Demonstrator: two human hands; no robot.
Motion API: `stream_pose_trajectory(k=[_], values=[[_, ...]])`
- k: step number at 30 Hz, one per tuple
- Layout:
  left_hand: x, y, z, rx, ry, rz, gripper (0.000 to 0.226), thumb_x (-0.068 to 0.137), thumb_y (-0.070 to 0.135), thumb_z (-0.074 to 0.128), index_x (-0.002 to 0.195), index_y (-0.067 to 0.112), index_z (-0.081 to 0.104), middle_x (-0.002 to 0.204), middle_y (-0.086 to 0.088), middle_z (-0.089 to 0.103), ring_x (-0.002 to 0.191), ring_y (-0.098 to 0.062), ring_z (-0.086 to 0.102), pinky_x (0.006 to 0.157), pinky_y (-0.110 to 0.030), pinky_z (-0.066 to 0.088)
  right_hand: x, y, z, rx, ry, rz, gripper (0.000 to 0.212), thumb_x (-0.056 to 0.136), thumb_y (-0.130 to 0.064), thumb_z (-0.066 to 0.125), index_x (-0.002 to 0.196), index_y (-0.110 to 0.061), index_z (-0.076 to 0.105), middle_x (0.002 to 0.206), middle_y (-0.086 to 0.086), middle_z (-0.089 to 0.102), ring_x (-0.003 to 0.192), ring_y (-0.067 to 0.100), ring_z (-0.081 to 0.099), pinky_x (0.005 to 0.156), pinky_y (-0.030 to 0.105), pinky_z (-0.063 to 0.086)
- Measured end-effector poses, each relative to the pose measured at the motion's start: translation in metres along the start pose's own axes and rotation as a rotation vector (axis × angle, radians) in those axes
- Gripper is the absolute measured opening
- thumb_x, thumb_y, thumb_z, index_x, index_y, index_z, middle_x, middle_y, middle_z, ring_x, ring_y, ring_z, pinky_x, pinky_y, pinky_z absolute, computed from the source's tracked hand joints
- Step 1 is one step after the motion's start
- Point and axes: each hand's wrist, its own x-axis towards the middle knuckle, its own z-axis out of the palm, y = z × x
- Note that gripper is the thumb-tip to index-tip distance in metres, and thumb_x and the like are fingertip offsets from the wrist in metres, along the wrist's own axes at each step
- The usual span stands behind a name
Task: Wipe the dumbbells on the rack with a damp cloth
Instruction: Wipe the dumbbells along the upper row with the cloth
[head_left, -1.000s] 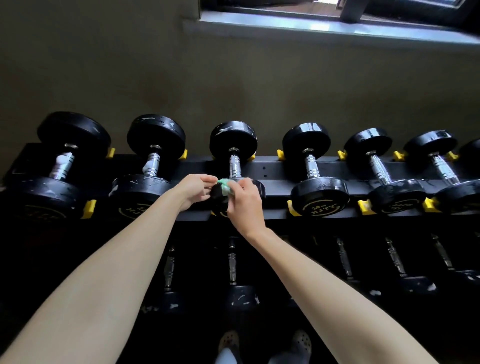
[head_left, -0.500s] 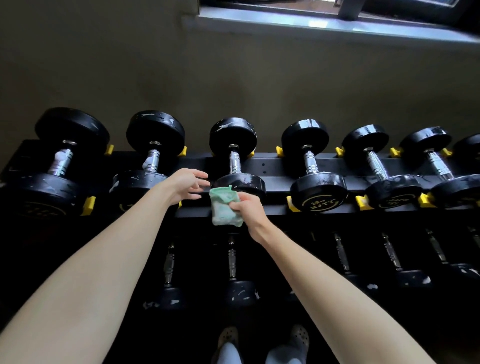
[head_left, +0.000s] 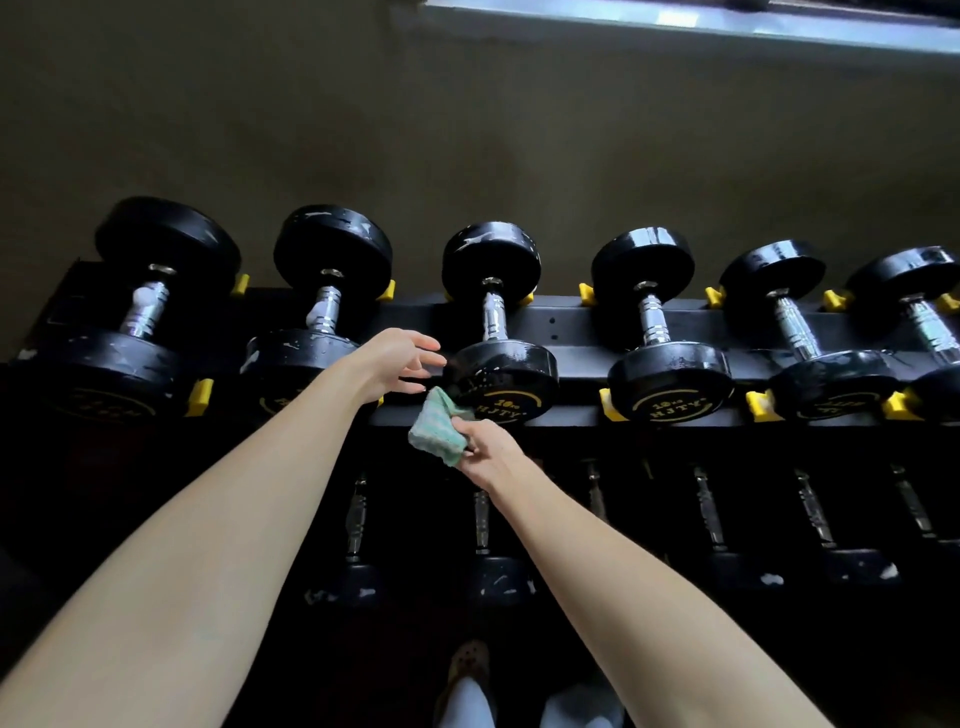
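We see the green cloth (head_left: 439, 428) bunched and hanging from the right hand (head_left: 491, 452), which pinches it between thumb and curled fingers, so that most of the cloth droops to the left of the knuckles. Its upper corner reaches up to the lower left rim of the nearest dumbbell (head_left: 511, 371), just above the right hand; we cannot tell whether cloth and rubber actually touch. That dumbbell lies on the top tier of the rack (head_left: 571, 325), its near head showing a yellow "10" and "HJTY", its chrome handle running away from the hands. The left hand (head_left: 397, 364) sits above and left of the cloth, fingers spread and loosely extended, holding nothing; its fingertips come to the left edge of the same head, and we cannot say whether they make contact. Left of the left hand lie two larger dumbbells (head_left: 322, 358), scuffed with pale marks. Right of the right hand, more dumbbells (head_left: 670, 384) rest in a row, each seated in yellow cradles (head_left: 200, 397). Below both forearms we make out the dim lower-tier dumbbells (head_left: 480, 519), and under them the person's shoes (head_left: 467, 662). Beyond the rack rises a drab wall (head_left: 467, 130), with a bright window ledge (head_left: 675, 23) along the top right.
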Motion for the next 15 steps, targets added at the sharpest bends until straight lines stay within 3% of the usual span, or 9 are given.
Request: stream_pose_trajectory(k=[3,5,7,8,12,15], values=[[0.001,-0.002,-0.001,-0.007,0.006,-0.013,0.054,0.083,-0.016,0.021,0.125,0.004,0.048,0.115,-0.012,0.059,0.122,-0.03,0.049,0.093,-0.04,0.042,-0.001,-0.014,0.001,0.032,0.027,-0.069,0.027,0.09,0.009,0.045,0.116,0.007,0.054,0.091,0.017,0.06,0.074,0.019,0.068,0.065,0.023,0.053],[0.003,-0.004,-0.002,-0.009,0.027,-0.026,0.051,0.082,-0.016,0.022,0.12,0.005,0.049,0.115,-0.013,0.059,0.121,-0.032,0.05,0.094,-0.041,0.044,-0.006,-0.024,-0.002,0.085,-0.003,-0.07,0.022,0.091,0.006,0.045,0.109,0.003,0.058,0.074,0.008,0.053,0.067,0.009,0.067,0.064,0.011,0.05],[0.003,-0.002,0.001,-0.005,0.049,-0.035,0.051,0.082,-0.017,0.022,0.119,0.004,0.05,0.116,-0.016,0.059,0.117,-0.032,0.052,0.094,-0.042,0.045,-0.014,-0.035,-0.007,0.157,-0.025,-0.051,0.02,0.094,0.006,0.036,0.09,-0.001,0.055,0.061,0.003,0.042,0.032,0.002,0.046,0.035,0.006,0.033],[0.003,0.001,0.003,-0.002,0.06,-0.035,0.052,0.083,-0.017,0.022,0.122,0.002,0.05,0.117,-0.017,0.059,0.112,-0.031,0.053,0.092,-0.042,0.046,-0.018,-0.041,-0.009,0.199,-0.038,-0.037,0.024,0.094,0.006,0.031,0.083,-0.003,0.051,0.057,0.001,0.036,0.025,0.003,0.033,0.029,0.008,0.025],[-0.001,0.018,0.015,-0.022,0.101,0.002,0.05,0.088,-0.011,0.02,0.128,-0.001,0.048,0.117,-0.02,0.058,0.087,-0.026,0.06,0.086,-0.038,0.047,-0.043,-0.064,-0.018,0.306,-0.056,-0.074,0.031,0.094,0.005,0.024,0.072,-0.007,0.041,0.044,0.0,0.031,0.022,0.004,0.022,0.03,0.011,0.021],[0.002,0.027,0.024,-0.026,0.112,0.006,0.045,0.091,-0.006,0.021,0.126,0.0,0.049,0.117,-0.02,0.059,0.09,-0.029,0.059,0.085,-0.038,0.047,-0.064,-0.088,-0.019,0.312,-0.022,-0.175,0.026,0.097,0.004,0.031,0.076,-0.002,0.044,0.038,0.004,0.042,0.02,0.008,0.034,0.028,0.014,0.035]])
